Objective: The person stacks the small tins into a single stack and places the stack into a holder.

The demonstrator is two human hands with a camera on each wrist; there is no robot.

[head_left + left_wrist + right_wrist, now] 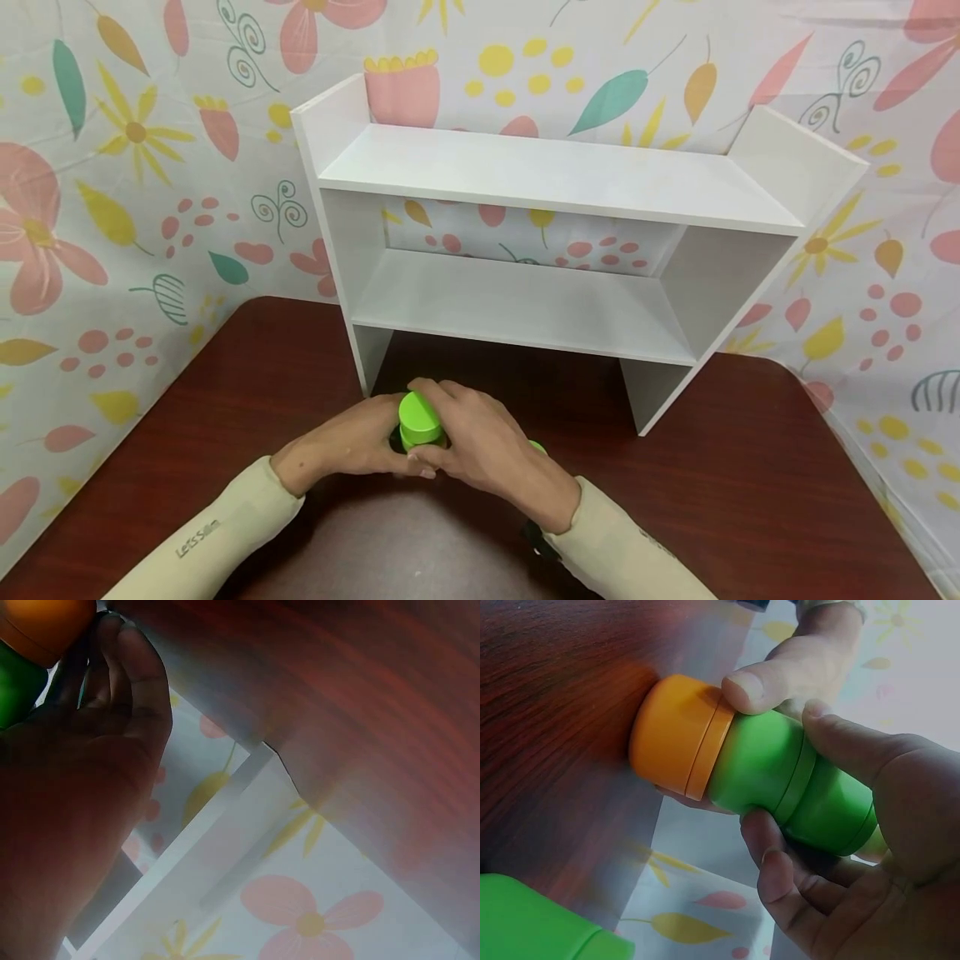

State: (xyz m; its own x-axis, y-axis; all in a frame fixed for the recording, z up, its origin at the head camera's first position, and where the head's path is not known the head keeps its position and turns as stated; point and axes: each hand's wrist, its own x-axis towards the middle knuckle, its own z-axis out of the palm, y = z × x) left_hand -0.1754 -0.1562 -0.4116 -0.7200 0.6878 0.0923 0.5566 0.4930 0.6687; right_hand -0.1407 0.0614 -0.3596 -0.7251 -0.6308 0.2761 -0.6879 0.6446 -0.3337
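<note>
My left hand (348,440) and right hand (483,433) meet around a small stack low over the table, in front of the shelf. In the right wrist view an orange round container (675,735) forms its table-side end, and a green round container (761,761) with a narrower green top sits against it. The left thumb lies at the seam between orange and green, with that hand's other fingers curled behind. Thumb and fingers of the right hand pinch the green part. A second green container (540,922) stands apart, mostly hidden behind the right wrist in the head view.
A white two-level shelf (525,317) stands on the dark red-brown table (750,500), its side panels reaching down to the tabletop. Flower-patterned cloth (135,208) hangs behind and along both sides. A dark strap (538,540) shows under the right sleeve.
</note>
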